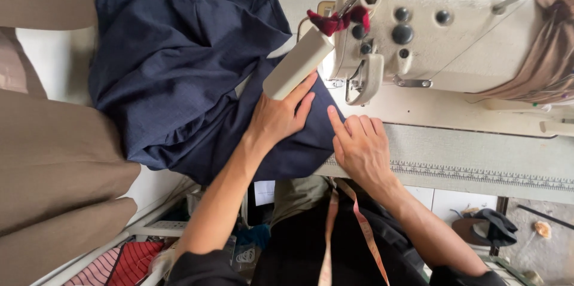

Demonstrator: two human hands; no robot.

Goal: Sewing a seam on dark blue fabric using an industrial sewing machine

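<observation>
Head view: your left hand (280, 117) lies flat, fingers together, palm down on the navy fabric (179, 65), pressing rather than gripping. Your right hand (359, 145) sits just beside it, at the cloth's right edge, index finger stretched toward the needle area, other fingers loosely curled; it clamps nothing that I can see.

The fabric lies mostly left of and beyond both hands. The bulk is bunched on the table at upper left; a flatter tongue runs down-right under your left palm to the sewing machine (430, 35). So its long axis goes diagonally from the upper-left heap to the lower-right edge, and that edge points at the machine head. The needle itself is hidden behind the pale lamp tube (297, 63).

Your left hand is nearer the bulk; your right is nearer the free edge and the ruler strip (478, 172) on the table front. Brown cloth (54, 160) is stacked at far left, clear of both hands. A measuring tape (335, 232) hangs from your neck.
</observation>
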